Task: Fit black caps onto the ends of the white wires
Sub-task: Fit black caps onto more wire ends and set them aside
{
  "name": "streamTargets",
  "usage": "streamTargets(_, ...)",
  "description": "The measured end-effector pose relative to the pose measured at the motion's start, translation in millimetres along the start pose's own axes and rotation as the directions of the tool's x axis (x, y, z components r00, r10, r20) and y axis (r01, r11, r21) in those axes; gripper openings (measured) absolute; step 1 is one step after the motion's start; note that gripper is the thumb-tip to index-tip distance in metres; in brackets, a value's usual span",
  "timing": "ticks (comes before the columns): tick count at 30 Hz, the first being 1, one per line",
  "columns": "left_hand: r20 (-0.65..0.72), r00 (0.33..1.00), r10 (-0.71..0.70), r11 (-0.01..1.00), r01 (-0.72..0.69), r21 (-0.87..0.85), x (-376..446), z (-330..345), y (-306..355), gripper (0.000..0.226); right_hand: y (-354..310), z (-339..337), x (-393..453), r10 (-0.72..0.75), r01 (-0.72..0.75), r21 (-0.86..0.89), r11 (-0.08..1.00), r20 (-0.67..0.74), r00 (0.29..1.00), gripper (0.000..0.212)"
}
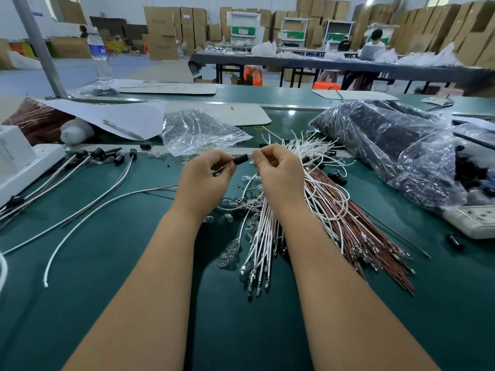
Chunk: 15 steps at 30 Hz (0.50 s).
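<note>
Head view, both hands raised just above the green desk (112, 263). Left hand (206, 178) pinches a thin wire close behind a black cap (241, 159); the cap sits on the wire's end, between the two hands. Right hand (278, 172) has its fingers curled together at the cap's open side, pinching something too small to identify. Whether the cap is fully seated cannot be told.

Supply: a bundle of white wires (262, 236) lies under and just below the right hand, fanned over brown wires (356, 231) to its right. Small clear bulbs (230, 253) are scattered below the hands. Wires already capped (99, 153) lie well to the left of the left hand. A clear bag of black parts (388, 145) sits beyond and to the right of the right hand.

Risks, as judgement:
- The wire held appears dark or brownish near the left fingers, not clearly white. If it is the wrong type, the cap goes on the wrong stock.
- The grip is close to the cap, which is good, but a thin wire can buckle if pushed off-axis, leaving the cap half-seated or cocked.
- The cap is small and smooth; a slip would drop it among the loose bulbs and wires below, where it is hard to find.
- The right forearm hovers over the white bundle; lowering it could drag or tangle the ends and roll bulbs off.
</note>
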<state>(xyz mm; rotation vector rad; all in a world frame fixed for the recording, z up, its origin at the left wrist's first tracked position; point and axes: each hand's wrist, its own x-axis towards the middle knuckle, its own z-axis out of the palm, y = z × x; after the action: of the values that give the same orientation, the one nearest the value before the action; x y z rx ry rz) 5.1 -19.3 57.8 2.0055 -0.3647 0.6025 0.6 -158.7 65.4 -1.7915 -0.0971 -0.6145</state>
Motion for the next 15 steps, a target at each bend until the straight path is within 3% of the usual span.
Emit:
streamTargets(4, -0.002, 1.000, 0.011, 1.000, -0.011, 0.018, -0.6, 0.2, 1.0, 0.006, -2.3, -1.0, -0.8, 0.007, -0.007, 0.002, 1.000, 0.017, 1.000, 0.016)
streamTargets(10, -0.002, 1.000, -0.002, 1.000, 0.002, 0.011, -0.5, -0.6, -0.9, 0.010, -6.0, -3.2, -0.8, 0.104, -0.111, 0.192, 0.975, 0.046, 0.994, 0.018)
streamTargets(15, -0.017, 1.000, -0.024, 1.000, 0.025, 0.002, -0.1, 0.3, -3.9, 0.014, -0.3, -3.3, 0.3, -0.027, 0.028, -0.034, 0.999, 0.031, 0.999, 0.008)
